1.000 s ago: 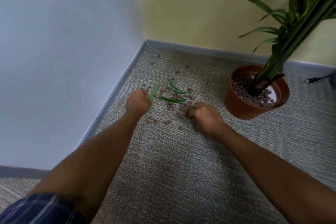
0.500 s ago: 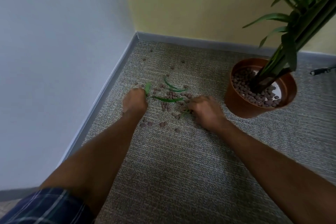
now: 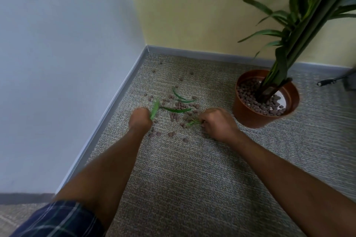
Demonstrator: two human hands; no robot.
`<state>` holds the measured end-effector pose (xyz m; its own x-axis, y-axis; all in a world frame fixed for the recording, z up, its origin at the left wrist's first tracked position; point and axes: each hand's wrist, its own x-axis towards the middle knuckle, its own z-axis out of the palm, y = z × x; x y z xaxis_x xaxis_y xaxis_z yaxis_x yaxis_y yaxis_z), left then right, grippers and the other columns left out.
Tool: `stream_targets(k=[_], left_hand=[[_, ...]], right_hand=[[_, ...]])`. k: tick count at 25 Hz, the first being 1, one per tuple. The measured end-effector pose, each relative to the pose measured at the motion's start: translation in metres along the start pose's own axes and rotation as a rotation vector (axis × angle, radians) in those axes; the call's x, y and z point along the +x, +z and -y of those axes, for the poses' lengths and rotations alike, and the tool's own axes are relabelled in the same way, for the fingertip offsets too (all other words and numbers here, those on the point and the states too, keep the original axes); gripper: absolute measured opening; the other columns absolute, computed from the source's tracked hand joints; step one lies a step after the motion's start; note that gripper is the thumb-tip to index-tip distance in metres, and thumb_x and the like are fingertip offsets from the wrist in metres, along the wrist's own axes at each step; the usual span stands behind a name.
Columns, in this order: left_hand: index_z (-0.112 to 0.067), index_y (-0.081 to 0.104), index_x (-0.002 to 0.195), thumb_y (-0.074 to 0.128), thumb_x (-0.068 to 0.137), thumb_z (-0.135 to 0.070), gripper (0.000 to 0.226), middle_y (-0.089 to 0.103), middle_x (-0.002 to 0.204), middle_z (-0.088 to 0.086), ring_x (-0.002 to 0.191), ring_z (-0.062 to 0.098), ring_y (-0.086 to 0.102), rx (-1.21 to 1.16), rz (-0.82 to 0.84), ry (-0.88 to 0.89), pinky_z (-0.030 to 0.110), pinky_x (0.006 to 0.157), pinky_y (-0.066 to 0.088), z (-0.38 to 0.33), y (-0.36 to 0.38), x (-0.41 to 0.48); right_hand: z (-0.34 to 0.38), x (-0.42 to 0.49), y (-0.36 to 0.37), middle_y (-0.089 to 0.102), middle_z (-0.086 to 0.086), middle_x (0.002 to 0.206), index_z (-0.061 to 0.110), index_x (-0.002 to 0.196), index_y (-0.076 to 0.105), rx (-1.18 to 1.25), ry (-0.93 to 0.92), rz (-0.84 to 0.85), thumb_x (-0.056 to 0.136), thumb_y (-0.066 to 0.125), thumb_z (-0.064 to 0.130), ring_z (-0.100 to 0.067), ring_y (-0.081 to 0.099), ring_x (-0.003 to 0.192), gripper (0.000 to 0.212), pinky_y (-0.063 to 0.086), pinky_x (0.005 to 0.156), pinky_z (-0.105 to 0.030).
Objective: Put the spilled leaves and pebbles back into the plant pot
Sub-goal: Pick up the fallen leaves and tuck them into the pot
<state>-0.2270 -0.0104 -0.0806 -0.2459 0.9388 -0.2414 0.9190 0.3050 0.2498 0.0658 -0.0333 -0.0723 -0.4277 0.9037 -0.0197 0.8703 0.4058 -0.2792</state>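
Brown pebbles (image 3: pixel 178 106) lie scattered on the grey carpet in the room corner, with thin green leaves (image 3: pixel 178 110) among them. My left hand (image 3: pixel 140 120) is closed around one light green leaf (image 3: pixel 154 108) that sticks up out of the fist. My right hand (image 3: pixel 218 124) rests on the carpet, its fingers pinched on a small green leaf (image 3: pixel 192 122) at the pile's right edge. The terracotta plant pot (image 3: pixel 250 115), partly filled with pebbles and holding a tall green plant (image 3: pixel 294 31), stands just right of my right hand.
A blue-grey wall (image 3: pixel 67 63) runs along the left and a yellow wall (image 3: pixel 192 5) along the back, both with grey skirting. A black cable plug (image 3: pixel 326 82) lies on the carpet behind the pot. A few stray pebbles (image 3: pixel 181 78) sit farther back.
My left hand still holds its leaf. My right hand has closed its fingers on a small leaf at the pile's edge. The camera has shifted slightly.
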Motion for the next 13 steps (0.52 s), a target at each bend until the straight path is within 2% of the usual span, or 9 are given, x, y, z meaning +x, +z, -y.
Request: stream_targets(k=[1,3,5,7,8,9,11,12,13], left_hand=[[-0.003,0.079,0.111,0.067,0.100,-0.007,0.017,0.073,0.100,0.015,0.093,0.030,0.071,0.011,0.003,0.016,0.042,0.081,0.059,0.000,0.000,-0.003],[-0.005,0.080,0.105,0.066,0.101,-0.010,0.015,0.065,0.083,0.006,0.073,0.019,0.061,0.006,-0.010,0.013,0.038,0.069,0.052,-0.001,0.003,-0.010],[-0.006,0.079,0.101,0.062,0.103,-0.010,0.017,0.068,0.086,0.007,0.075,0.021,0.063,-0.026,-0.020,-0.029,0.038,0.070,0.053,-0.004,0.004,-0.016],[-0.009,0.078,0.101,0.060,0.104,-0.013,0.018,0.074,0.096,0.011,0.086,0.027,0.071,-0.076,-0.021,-0.072,0.042,0.078,0.061,-0.007,0.005,-0.022],[-0.011,0.078,0.102,0.061,0.104,-0.015,0.017,0.075,0.096,0.011,0.084,0.025,0.074,-0.117,-0.034,-0.088,0.042,0.080,0.063,-0.009,0.006,-0.023],[-0.012,0.078,0.102,0.063,0.104,-0.017,0.016,0.074,0.090,0.008,0.074,0.019,0.074,-0.178,-0.063,-0.093,0.039,0.077,0.065,-0.012,0.008,-0.025],[-0.011,0.080,0.098,0.067,0.102,-0.017,0.015,0.071,0.075,0.000,0.048,0.007,0.064,-0.347,-0.119,-0.057,0.025,0.052,0.059,-0.026,0.012,-0.029],[-0.011,0.081,0.094,0.071,0.100,-0.016,0.013,0.070,0.071,-0.002,0.045,0.007,0.060,-0.432,-0.124,-0.024,0.022,0.043,0.051,-0.038,0.013,-0.033],[-0.013,0.082,0.089,0.076,0.097,-0.015,0.010,0.072,0.070,-0.002,0.048,0.008,0.061,-0.514,-0.108,0.010,0.021,0.043,0.050,-0.052,0.013,-0.038]], right_hand=[[0.002,-0.002,-0.003,0.074,0.002,0.095,0.021,0.091,0.076,0.014,0.005,-0.005,0.087,0.070,0.003,-0.024,0.069,0.095,0.019,0.051,0.089,-0.036],[0.004,-0.006,-0.008,0.075,0.001,0.097,0.021,0.092,0.077,0.033,0.013,-0.001,0.088,0.070,0.002,-0.024,0.069,0.097,0.020,0.052,0.089,-0.036],[0.005,-0.009,-0.010,0.076,0.001,0.100,0.021,0.094,0.078,0.059,0.052,0.006,0.090,0.070,0.004,-0.023,0.070,0.098,0.020,0.055,0.089,-0.038],[0.006,-0.012,-0.013,0.076,0.002,0.101,0.023,0.095,0.079,0.121,0.124,-0.002,0.093,0.071,0.009,-0.023,0.070,0.096,0.016,0.058,0.085,-0.039],[0.005,-0.013,-0.014,0.076,0.002,0.100,0.024,0.094,0.079,0.161,0.157,-0.014,0.094,0.072,0.012,-0.022,0.070,0.094,0.013,0.059,0.081,-0.040],[0.006,-0.014,-0.015,0.075,0.003,0.099,0.024,0.093,0.078,0.200,0.181,-0.035,0.094,0.074,0.016,-0.022,0.070,0.091,0.009,0.060,0.078,-0.040],[0.006,-0.018,-0.019,0.074,0.004,0.095,0.023,0.093,0.077,0.279,0.224,-0.104,0.095,0.077,0.019,-0.019,0.069,0.086,0.005,0.060,0.073,-0.040],[0.006,-0.019,-0.022,0.073,0.005,0.092,0.023,0.092,0.076,0.322,0.247,-0.145,0.094,0.077,0.019,-0.018,0.068,0.083,0.005,0.060,0.070,-0.040],[0.006,-0.021,-0.025,0.073,0.005,0.089,0.022,0.091,0.075,0.361,0.273,-0.185,0.094,0.077,0.018,-0.017,0.068,0.080,0.005,0.059,0.068,-0.039]])
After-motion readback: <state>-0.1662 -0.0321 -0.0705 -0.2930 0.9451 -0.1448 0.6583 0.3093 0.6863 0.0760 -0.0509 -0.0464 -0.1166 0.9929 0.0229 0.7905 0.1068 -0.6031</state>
